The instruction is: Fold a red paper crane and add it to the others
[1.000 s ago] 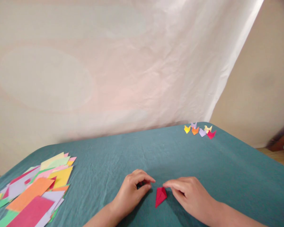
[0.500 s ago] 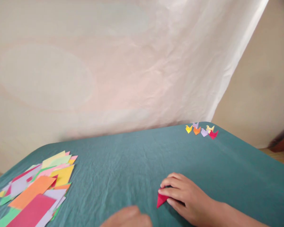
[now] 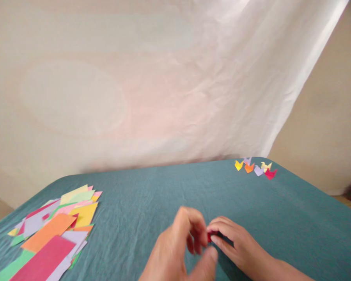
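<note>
A small folded red paper piece (image 3: pixel 210 236) lies low in the middle of the teal tablecloth (image 3: pixel 152 195), mostly hidden between my hands. My right hand (image 3: pixel 236 244) rests on the cloth with its fingers curled and pinched on the red piece. My left hand (image 3: pixel 181 246) is raised in front of it, blurred by motion, fingers bent, fingertips meeting the red piece beside the right hand's fingers. Whether the left fingers grip the paper is unclear.
A loose pile of coloured paper squares (image 3: pixel 49 234) lies at the left edge of the cloth. Several small folded paper birds (image 3: pixel 256 168) sit in a cluster at the far right corner. A cream fabric backdrop (image 3: pixel 134 86) hangs behind the table.
My left hand, which had dropped to the bottom edge, has come back up to the red piece. My right hand has closed over the piece, covering most of it. The view shifted slightly left.
</note>
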The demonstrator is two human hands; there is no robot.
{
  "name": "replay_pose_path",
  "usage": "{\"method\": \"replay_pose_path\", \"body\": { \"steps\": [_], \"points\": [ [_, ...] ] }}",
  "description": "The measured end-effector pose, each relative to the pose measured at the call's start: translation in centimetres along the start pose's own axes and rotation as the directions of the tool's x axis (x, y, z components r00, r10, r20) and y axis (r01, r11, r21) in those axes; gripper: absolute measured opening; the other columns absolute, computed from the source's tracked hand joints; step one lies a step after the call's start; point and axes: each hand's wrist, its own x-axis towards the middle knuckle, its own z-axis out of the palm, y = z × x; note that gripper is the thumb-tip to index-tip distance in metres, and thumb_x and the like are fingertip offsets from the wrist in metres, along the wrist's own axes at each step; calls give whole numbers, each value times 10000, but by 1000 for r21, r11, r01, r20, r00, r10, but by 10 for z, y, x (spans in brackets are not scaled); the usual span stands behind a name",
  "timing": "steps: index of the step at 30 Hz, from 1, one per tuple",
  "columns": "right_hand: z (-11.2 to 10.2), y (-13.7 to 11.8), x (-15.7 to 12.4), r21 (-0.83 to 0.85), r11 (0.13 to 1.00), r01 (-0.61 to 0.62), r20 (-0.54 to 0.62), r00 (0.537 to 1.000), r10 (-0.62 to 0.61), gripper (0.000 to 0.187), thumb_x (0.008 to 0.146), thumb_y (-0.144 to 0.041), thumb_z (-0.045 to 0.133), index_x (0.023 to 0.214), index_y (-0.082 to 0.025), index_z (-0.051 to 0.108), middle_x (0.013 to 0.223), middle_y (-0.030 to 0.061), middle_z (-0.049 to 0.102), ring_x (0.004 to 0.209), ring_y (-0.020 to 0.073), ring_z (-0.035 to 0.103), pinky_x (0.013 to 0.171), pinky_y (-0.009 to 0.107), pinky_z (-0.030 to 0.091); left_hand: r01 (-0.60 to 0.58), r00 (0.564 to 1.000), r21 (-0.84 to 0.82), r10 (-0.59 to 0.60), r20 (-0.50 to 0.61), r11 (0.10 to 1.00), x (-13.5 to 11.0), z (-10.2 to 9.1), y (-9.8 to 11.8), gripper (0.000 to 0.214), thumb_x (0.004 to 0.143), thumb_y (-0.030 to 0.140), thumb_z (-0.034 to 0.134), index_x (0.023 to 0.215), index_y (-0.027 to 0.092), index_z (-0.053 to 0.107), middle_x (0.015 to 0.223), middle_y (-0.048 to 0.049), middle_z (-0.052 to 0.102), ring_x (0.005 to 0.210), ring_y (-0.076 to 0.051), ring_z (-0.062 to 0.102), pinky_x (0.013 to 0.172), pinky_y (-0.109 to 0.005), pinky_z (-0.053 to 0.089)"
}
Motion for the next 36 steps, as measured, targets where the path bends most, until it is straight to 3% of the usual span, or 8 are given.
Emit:
{"method": "replay_pose_path", "body": {
  "steps": [3, 5, 12, 16, 22, 25, 29, 36],
  "points": [
    [-4, 7, 6, 109, 972, -208, -61, 974, 216, 155, 907, -252, 502, 923, -207, 649, 844, 15, 663, 749, 155, 604, 689, 250, 464, 218, 976, -137, -213, 54, 966, 29, 8, -12, 192, 763, 103, 467, 925, 185, 528, 837, -7, 617, 750, -134, 577, 637, -224, 456],
    [-9, 6, 9, 145, 953, -266, -63, 959, 277, 152, 902, -260, 507, 928, -207, 648, 861, 15, 668, 777, 163, 613, 697, 252, 467, 257, 963, -129, -244, 111, 958, 34, 15, -29, 188, 711, 104, 479, 874, 181, 535, 844, -4, 621, 765, -137, 567, 671, -227, 436],
    [-7, -18, 12, -176, 984, -42, 46, 998, 51, 369, 759, -149, 670, 1110, -236, 591, 1068, 31, 606, 965, 195, 559, 849, 290, 433, 163, 983, 75, -168, 66, 984, 26, 35, -60, 346, 632, 97, 530, 959, 194, 587, 976, -41, 587, 910, -187, 535, 817, -271, 399],
    [5, -21, 16, -356, 933, 55, 114, 993, -15, 144, 785, -122, 633, 901, -207, 627, 931, 29, 618, 884, 199, 549, 763, 279, 429, 126, 988, 116, -135, 69, 985, 29, 36, -60, 265, 650, 97, 529, 870, 209, 624, 947, -33, 580, 924, -194, 529, 802, -265, 400],
    [6, -14, 28, -402, 912, 83, 61, 996, -63, 174, 878, -127, 488, 807, -195, 632, 791, 28, 624, 763, 177, 567, 680, 266, 391, 261, 965, -166, -258, 40, 951, 50, 23, -69, 297, 661, 133, 560, 953, 176, 592, 828, -10, 590, 696, -148, 549, 665, -256, 433],
    [1, -6, 43, -270, 961, -50, -36, 998, 42, 249, 892, -174, 467, 719, -196, 644, 700, 13, 618, 671, 159, 571, 620, 254, 368, 403, 888, -492, -459, 8, 771, 64, 19, -75, 325, 678, 228, 600, 986, 166, 519, 855, -28, 570, 672, -151, 556, 511, -227, 420],
    [-1, 1, 60, 180, 941, -285, -143, 939, 312, 273, 910, -292, 441, 795, -186, 665, 649, 4, 618, 600, 150, 566, 556, 233, 370, 411, 801, -744, -598, 20, 527, 67, 32, -80, 337, 704, 359, 622, 946, 180, 471, 815, -31, 547, 746, -181, 592, 466, -212, 435],
    [9, -9, 53, 454, 842, -290, -125, 915, 382, 248, 873, -400, 527, 865, -174, 629, 612, -15, 603, 530, 127, 520, 506, 218, 350, 206, 914, -802, -403, -47, 561, 54, 51, -69, 292, 695, 323, 693, 870, 150, 536, 829, -48, 603, 638, -141, 603, 481, -211, 458]
  ]
}}
